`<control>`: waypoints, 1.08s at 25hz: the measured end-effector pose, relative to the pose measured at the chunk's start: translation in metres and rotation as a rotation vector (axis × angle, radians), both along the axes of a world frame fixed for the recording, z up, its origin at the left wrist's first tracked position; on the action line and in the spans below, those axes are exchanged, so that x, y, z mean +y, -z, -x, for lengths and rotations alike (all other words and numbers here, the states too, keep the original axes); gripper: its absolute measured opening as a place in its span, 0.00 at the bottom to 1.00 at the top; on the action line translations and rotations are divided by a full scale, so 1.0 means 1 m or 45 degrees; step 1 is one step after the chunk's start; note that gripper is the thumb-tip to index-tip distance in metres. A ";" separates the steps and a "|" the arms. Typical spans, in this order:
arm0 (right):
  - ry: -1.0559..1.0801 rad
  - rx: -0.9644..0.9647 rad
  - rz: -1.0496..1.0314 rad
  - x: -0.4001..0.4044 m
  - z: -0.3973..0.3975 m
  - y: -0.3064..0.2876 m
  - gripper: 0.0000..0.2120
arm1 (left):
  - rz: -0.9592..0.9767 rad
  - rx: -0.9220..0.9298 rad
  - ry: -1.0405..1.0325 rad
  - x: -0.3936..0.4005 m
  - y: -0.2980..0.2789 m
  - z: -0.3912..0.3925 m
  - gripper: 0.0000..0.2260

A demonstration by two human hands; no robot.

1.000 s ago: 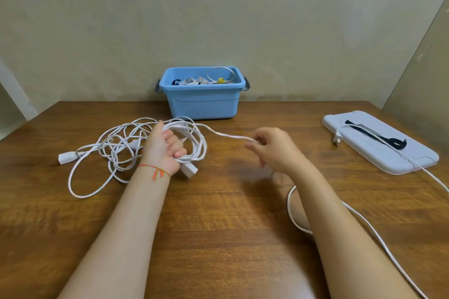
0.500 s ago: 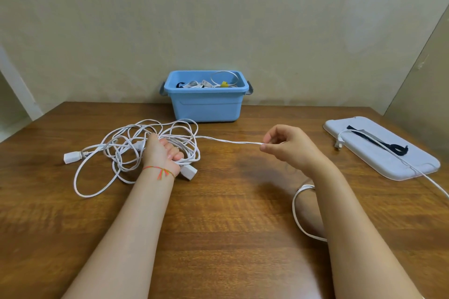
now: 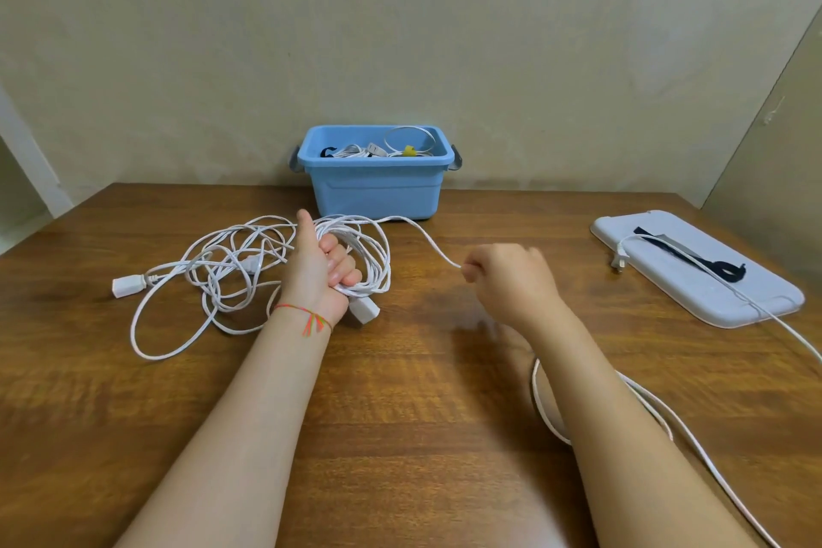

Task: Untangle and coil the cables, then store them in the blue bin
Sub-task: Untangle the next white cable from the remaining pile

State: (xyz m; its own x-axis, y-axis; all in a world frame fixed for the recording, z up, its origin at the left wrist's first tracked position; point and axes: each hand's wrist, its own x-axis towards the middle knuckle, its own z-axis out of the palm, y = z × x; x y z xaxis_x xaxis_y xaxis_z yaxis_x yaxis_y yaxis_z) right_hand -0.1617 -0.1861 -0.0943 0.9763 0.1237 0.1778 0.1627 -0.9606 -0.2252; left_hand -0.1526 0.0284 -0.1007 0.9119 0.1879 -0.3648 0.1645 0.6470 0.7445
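A white extension cable [image 3: 209,276] lies tangled on the wooden table, left of centre, with a socket end [image 3: 126,284] at its far left. My left hand [image 3: 322,271] grips a coil of its loops, thumb up, with a white plug block [image 3: 364,308] hanging below the fist. From the coil a strand [image 3: 427,238] runs to my right hand [image 3: 507,276], which pinches it. The cable continues under my right forearm [image 3: 540,405] and off to the right. The blue bin [image 3: 376,187] stands at the back centre against the wall and holds coiled cables.
A pale lid [image 3: 711,289] lies flat at the right with a black strap [image 3: 711,265] on it; a white plug [image 3: 619,259] and its cord cross it. Walls close in behind and at the right.
My left hand has turned thumb up and lifted the coil. My right hand has dropped lower and closer, and the strand between the hands now sags and slopes instead of running taut.
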 end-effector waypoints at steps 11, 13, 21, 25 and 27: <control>-0.225 0.086 -0.614 0.024 0.019 -0.001 0.07 | -0.130 -0.066 -0.094 -0.009 0.001 -0.001 0.24; -0.141 -0.025 -0.676 0.018 0.014 -0.002 0.06 | -0.109 -0.053 -0.087 -0.008 0.001 -0.001 0.24; 0.077 -0.189 -0.026 0.017 0.013 -0.002 0.06 | -0.064 -0.199 0.125 -0.011 -0.001 0.003 0.30; -0.138 -0.085 0.288 0.033 0.025 -0.005 0.04 | -0.278 -0.357 0.086 -0.020 -0.001 0.010 0.21; -0.298 -0.011 0.320 0.043 0.032 -0.006 0.06 | -0.473 -0.414 0.091 -0.027 -0.003 0.013 0.20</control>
